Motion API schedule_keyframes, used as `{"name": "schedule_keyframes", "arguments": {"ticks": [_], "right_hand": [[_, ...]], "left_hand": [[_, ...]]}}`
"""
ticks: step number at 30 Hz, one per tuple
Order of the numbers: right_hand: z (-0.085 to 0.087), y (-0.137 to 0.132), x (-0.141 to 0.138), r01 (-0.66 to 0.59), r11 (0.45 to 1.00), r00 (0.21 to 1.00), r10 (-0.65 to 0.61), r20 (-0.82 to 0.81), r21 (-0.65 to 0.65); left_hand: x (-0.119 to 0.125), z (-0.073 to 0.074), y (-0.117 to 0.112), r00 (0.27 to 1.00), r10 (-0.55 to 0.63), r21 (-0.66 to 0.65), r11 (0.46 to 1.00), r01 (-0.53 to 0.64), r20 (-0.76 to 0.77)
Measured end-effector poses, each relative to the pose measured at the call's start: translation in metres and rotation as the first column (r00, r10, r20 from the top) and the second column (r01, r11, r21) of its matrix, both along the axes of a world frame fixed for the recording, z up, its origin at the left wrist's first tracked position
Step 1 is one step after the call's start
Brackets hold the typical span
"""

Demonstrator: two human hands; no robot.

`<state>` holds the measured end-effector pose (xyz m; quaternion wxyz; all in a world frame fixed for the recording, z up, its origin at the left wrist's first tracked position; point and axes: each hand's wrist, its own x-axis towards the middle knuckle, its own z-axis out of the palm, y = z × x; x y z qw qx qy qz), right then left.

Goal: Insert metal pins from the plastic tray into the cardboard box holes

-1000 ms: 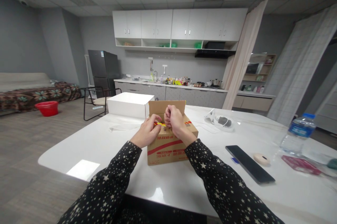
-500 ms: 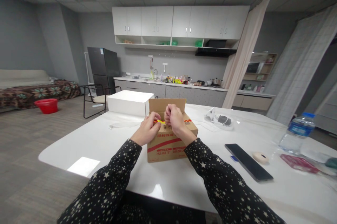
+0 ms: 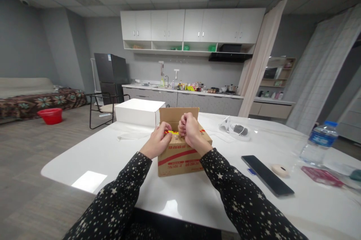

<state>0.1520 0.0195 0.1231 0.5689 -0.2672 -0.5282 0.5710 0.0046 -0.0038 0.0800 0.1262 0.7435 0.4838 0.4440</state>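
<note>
A brown cardboard box [image 3: 180, 159] with red print stands on the white table in front of me, its far flap [image 3: 175, 113] raised. My left hand [image 3: 158, 138] is closed at the box's upper left, fingers curled over the near top flap and thumb against it. Beside it, over the right half of the top, my right hand [image 3: 189, 131] makes a fist with the fingers folded in. Whatever that fist grips is hidden. Between the hands runs a strip of yellow and red tape [image 3: 174, 133] along the flap's edge.
A white box [image 3: 138, 112] sits behind to the left. On the table's right lie a white device with a strap [image 3: 238, 130], a black phone [image 3: 267, 175], a small beige rounded object [image 3: 280, 169], a pink packet [image 3: 321, 176] and a water bottle [image 3: 318, 144].
My right hand has shifted slightly right over the box top. The left hand keeps its place on the flap, and the view has tilted up a little.
</note>
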Motion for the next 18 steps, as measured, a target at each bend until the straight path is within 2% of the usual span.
{"name": "schedule_keyframes", "arguments": {"ticks": [2,4,5,6,8,10,11,13,16,18], "right_hand": [[-0.0014,-0.0010,0.0006,-0.010,0.992,0.998,0.002,0.065,0.122],[-0.0032,-0.0022,0.0005,-0.026,0.963,0.990,-0.013,0.142,0.269],[-0.0037,-0.0022,0.0003,-0.027,0.955,0.988,-0.019,0.154,0.295],[-0.0038,-0.0016,0.0002,-0.021,0.962,0.990,-0.018,0.141,0.272],[-0.0026,0.0010,0.0004,-0.003,0.992,0.998,-0.004,0.061,0.123],[-0.0011,0.0032,0.0013,-0.007,1.000,1.000,0.007,-0.006,-0.012],[-0.0008,0.0032,0.0018,-0.013,1.000,1.000,0.012,-0.014,-0.028],[-0.0017,0.0008,0.0024,-0.019,0.996,0.999,0.015,0.049,0.086],[-0.0049,-0.0045,0.0014,-0.025,0.933,0.979,-0.049,0.195,0.359],[-0.0058,-0.0049,0.0000,-0.021,0.937,0.975,-0.058,0.215,0.348]], "left_hand": [[-0.0002,-0.0004,0.0004,1.000,-0.004,0.000,1.000,0.004,0.009],[-0.0003,-0.0007,0.0010,1.000,-0.009,0.008,1.000,0.009,0.023],[-0.0002,-0.0008,0.0012,1.000,-0.009,0.013,1.000,0.009,0.027],[-0.0002,-0.0009,0.0013,1.000,-0.008,0.015,1.000,0.008,0.026],[-0.0003,-0.0011,0.0013,1.000,-0.001,0.017,1.000,0.001,0.013],[-0.0003,-0.0015,0.0011,1.000,0.007,0.017,1.000,-0.007,0.001],[-0.0003,-0.0018,0.0011,1.000,0.007,0.019,1.000,-0.007,0.001],[-0.0003,-0.0024,0.0014,1.000,0.001,0.021,1.000,-0.001,0.017],[-0.0001,-0.0028,0.0020,0.999,-0.017,0.036,0.999,0.015,0.050],[0.0000,-0.0024,0.0021,0.999,-0.015,0.042,0.999,0.013,0.051]]}}
